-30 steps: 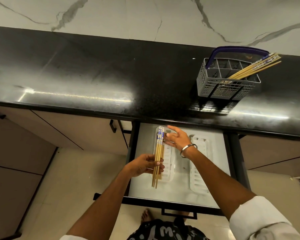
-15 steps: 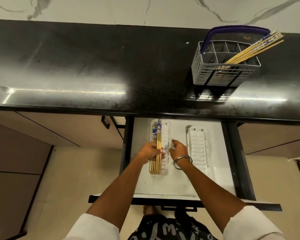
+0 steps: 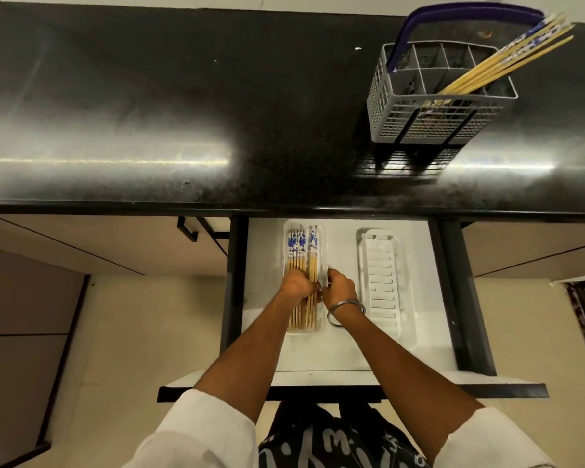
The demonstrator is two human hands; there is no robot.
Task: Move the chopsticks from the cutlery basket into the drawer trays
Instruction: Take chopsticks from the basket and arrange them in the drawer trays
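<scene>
Two hands sit low in the frame's centre, inside the open drawer (image 3: pixel 345 352). A second ago I had the bundle of chopsticks (image 3: pixel 301 261) raised over the left tray (image 3: pixel 322 265); now it lies flat in that tray, blue-patterned ends toward the top of the frame. My left hand (image 3: pixel 298 287) is curled over the sticks mid-length, its grip closed on them, pressing them level. My right hand (image 3: pixel 340 287) has drawn in beside the tray, fingers curled, holding nothing I can make out. The right tray (image 3: pixel 380 282) holds nothing. Further up, at upper right on the desk (image 3: pixel 183 113), the cutlery basket (image 3: pixel 439 123) keeps a second bundle (image 3: pixel 507 62), so I judge the job about half done.
</scene>
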